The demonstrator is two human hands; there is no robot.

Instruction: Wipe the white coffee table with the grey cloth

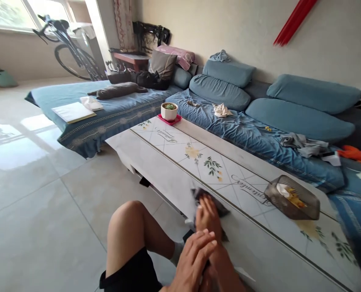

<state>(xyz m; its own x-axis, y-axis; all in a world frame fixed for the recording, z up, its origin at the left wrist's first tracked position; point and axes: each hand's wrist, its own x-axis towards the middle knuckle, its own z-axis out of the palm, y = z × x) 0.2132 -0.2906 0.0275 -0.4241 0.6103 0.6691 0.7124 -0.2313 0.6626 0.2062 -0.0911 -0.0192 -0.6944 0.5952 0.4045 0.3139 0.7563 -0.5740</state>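
Observation:
My right hand presses down on a dark grey cloth lying on the near part of the coffee table. The cloth spreads out past the fingers on both sides and is slightly blurred. Nearer to me, my left hand is held over the right wrist and forearm, its fingers stretched out and nothing in it. Whether it touches the right arm I cannot tell. Under the cloth's far edge runs a table runner with flowers and script.
A translucent brown bin with crumpled scraps inside stands at the table's right. At the far end, a potted succulent sits on a red saucer. Behind are a blue sofa with cushions and loose clothes, and a bicycle. My bent knee is left of the table.

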